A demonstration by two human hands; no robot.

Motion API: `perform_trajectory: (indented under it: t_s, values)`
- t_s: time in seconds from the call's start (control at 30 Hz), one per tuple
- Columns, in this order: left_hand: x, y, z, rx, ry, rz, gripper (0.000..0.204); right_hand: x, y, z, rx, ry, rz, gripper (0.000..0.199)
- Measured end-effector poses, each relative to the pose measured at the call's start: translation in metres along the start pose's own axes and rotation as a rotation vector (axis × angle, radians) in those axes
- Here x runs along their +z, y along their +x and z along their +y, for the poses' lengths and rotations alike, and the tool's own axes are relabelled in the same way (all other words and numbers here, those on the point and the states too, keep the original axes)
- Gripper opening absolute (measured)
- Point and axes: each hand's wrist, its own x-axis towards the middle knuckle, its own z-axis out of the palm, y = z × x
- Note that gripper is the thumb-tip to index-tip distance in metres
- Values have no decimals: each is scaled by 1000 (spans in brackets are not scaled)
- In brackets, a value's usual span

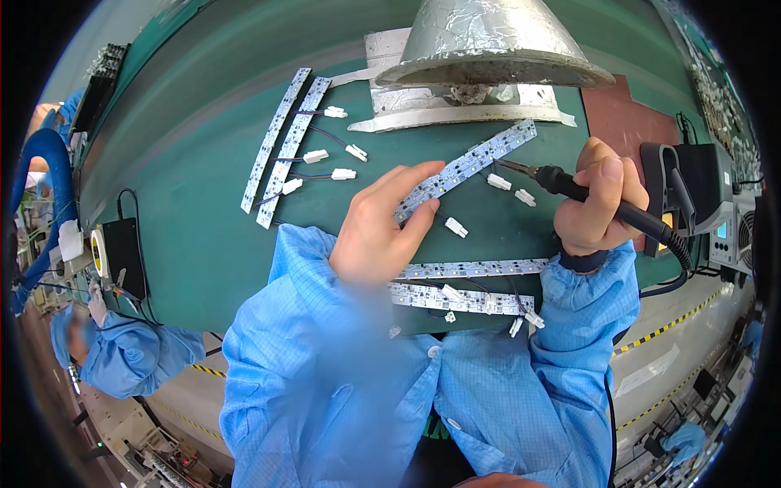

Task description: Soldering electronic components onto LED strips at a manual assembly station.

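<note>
Between the thumb and fingers of my left hand (382,220) is one end of a white LED circuit strip (476,160), slanting up to the right over the green mat. My right hand (600,195) is wrapped round the black handle of a soldering iron (561,180). The iron's tip is at the strip's lower edge, by the wires; whether it touches cannot be made out. Short wires with white connectors (456,227) hang off this strip. Two more LED strips (472,268) lie close to my body, one partly behind my left hand.
A silver foil-covered fume hood (496,49) stands at the back. Two LED strips with connectors (293,154) lie at the left. To the right are a soldering iron stand (683,183) and a reddish-brown mat (622,114). A co-worker (122,350) sits at the far left.
</note>
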Motion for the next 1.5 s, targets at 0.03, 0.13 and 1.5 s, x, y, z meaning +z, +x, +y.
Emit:
perform_trajectory:
  t_s: [0.03,0.13,1.5]
  values:
    - [0,0,2,-6,7,1,36,-1,1,-2,14,4,6,36]
    - [-3,-1,1,-26,5,-3,36,1,4,-4,42,-55,132,36]
    - [-7,-6,5,-43,123,66,34,-14,13,27,56,-91,200,34]
